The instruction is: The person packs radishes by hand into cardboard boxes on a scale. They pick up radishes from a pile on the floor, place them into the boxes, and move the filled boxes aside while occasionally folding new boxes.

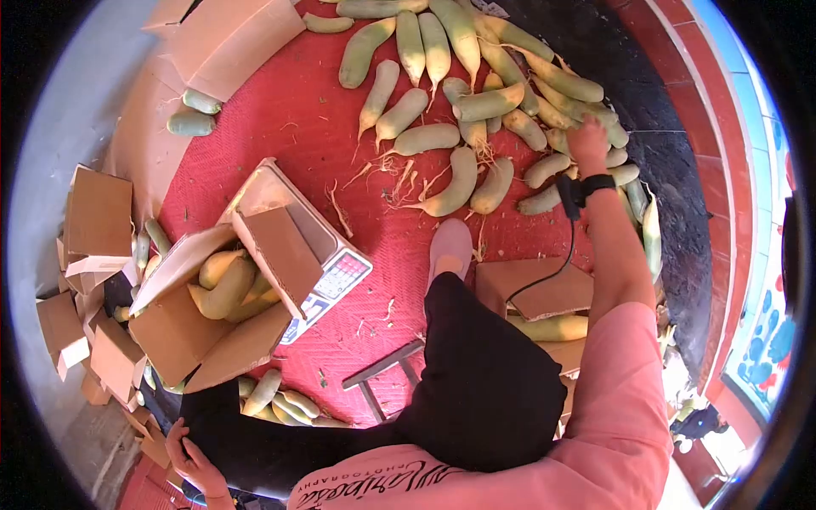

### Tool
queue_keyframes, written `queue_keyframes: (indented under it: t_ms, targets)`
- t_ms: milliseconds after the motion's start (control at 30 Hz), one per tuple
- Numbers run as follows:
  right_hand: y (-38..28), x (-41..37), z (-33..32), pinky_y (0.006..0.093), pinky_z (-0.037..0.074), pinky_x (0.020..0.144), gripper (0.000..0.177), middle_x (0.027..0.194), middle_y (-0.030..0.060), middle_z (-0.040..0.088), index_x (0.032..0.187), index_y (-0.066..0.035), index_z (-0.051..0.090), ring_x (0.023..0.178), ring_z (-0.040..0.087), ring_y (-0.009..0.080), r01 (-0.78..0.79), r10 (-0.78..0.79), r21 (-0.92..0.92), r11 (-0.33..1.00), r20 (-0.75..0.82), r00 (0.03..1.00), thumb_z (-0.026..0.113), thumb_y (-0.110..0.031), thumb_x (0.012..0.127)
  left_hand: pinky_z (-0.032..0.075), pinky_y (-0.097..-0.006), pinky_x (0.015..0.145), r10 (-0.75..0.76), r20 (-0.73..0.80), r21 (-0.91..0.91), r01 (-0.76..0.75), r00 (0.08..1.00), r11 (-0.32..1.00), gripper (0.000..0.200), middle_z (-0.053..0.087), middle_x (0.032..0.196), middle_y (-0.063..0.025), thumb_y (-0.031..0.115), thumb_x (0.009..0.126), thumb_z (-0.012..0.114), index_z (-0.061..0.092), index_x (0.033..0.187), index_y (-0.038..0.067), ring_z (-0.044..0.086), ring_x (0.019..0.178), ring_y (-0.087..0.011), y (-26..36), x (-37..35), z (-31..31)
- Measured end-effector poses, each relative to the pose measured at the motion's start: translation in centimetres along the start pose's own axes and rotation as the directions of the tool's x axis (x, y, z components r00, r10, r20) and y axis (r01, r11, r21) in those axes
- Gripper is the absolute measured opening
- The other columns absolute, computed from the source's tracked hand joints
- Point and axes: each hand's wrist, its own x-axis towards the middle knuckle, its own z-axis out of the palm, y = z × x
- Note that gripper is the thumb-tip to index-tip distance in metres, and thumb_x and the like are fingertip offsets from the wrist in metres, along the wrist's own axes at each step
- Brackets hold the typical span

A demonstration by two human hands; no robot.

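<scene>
Many green radishes (459, 183) with pale yellow root ends lie heaped on the red mat. My right hand (588, 140) reaches onto the right side of the heap, fingers over the radishes; it appears open, its fingertips partly hidden. Around that wrist is a black strap (597, 183) with a cable. At the lower left, my left hand (194, 463) is beside my dark trouser leg, fingers apart and holding nothing. An open cardboard box (174, 336) containing several radishes sits on a scale (347, 274).
Another open box (535, 285) with radishes stands beside my right knee. More cardboard boxes (100, 212) line the left wall, and one large box (229, 47) is at the top. A dark stool frame (382, 370) lies near my legs. A tiled step (718, 187) edges the right.
</scene>
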Motion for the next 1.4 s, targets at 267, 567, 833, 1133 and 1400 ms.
queue_keyframes:
  t_ms: [267, 567, 833, 1133, 1400]
  targets:
    - [2.4, 4.5, -1.3, 0.0461, 0.044, 0.093, 0.054, 0.124, 0.014, 0.049, 0.118, -0.01, 0.054, 0.117, 0.046, 0.0346, -0.027, 0.107, -0.345, 0.938, 0.214, 0.971, 0.071, -0.033, 0.072, 0.042, -0.038, 0.089, -0.002, 0.036, 0.037, 0.001, 0.999, 0.999, 0.018, 0.062, 0.105, -0.0152, 0.008, 0.09, 0.04, 0.054, 0.094, -0.002, 0.058, 0.096, -0.0298, 0.3, 0.5, -0.4]
    - [3.1, 0.4, 7.2, 0.0405, 0.049, 0.079, 0.039, 0.099, 0.0195, 0.064, 0.105, -0.002, 0.056, 0.096, 0.061, 0.0294, 0.181, -0.201, 0.09, 0.979, 0.338, 0.919, 0.063, -0.028, 0.077, 0.043, -0.0364, 0.087, -0.065, 0.01, 0.066, 0.064, 0.998, 0.996, 0.021, 0.062, 0.105, -0.015, 0.005, 0.088, 0.041, 0.058, 0.099, -0.002, 0.057, 0.094, -0.0281, -0.6, -0.3, 0.1]
    - [-7.6, -10.0, -10.7, 0.0247, 0.039, 0.054, 0.034, 0.072, 0.0015, 0.058, 0.095, -0.009, 0.058, 0.062, 0.054, 0.0122, -0.629, -0.334, 0.732, 0.263, 0.681, 0.652, 0.057, -0.04, 0.081, 0.044, -0.0366, 0.087, 0.002, -0.091, -0.044, -0.006, 0.996, 0.999, 0.015, 0.063, 0.098, -0.0171, 0.001, 0.079, 0.045, 0.058, 0.086, -0.002, 0.058, 0.093, -0.0305, 1.2, 0.0, 0.1]
    - [-21.5, -17.2, -29.7, 0.0287, 0.047, 0.073, 0.056, 0.092, 0.0079, 0.062, 0.109, 0.002, 0.058, 0.079, 0.06, 0.0176, 0.075, -0.928, 0.993, 0.094, 0.06, 0.367, 0.072, -0.029, 0.065, 0.044, -0.0373, 0.085, 0.016, -0.131, -0.103, -0.03, 0.991, 0.994, 0.014, 0.064, 0.096, -0.0168, 0.006, 0.079, 0.046, 0.057, 0.084, 0.0, 0.059, 0.09, -0.0313, -0.2, -1.0, -0.5]
    - [-31.9, -19.5, -29.0, 0.0401, 0.046, 0.075, 0.04, 0.095, 0.0139, 0.057, 0.109, -0.002, 0.054, 0.091, 0.056, 0.0317, 0.734, -0.936, 0.656, -0.175, -0.343, 0.083, 0.067, -0.02, 0.076, 0.042, -0.0371, 0.089, 0.022, -0.124, -0.157, -0.041, 0.992, 0.987, 0.018, 0.063, 0.101, -0.0177, 0.004, 0.085, 0.042, 0.057, 0.09, -0.003, 0.058, 0.094, -0.0303, -1.3, -1.7, -0.1]
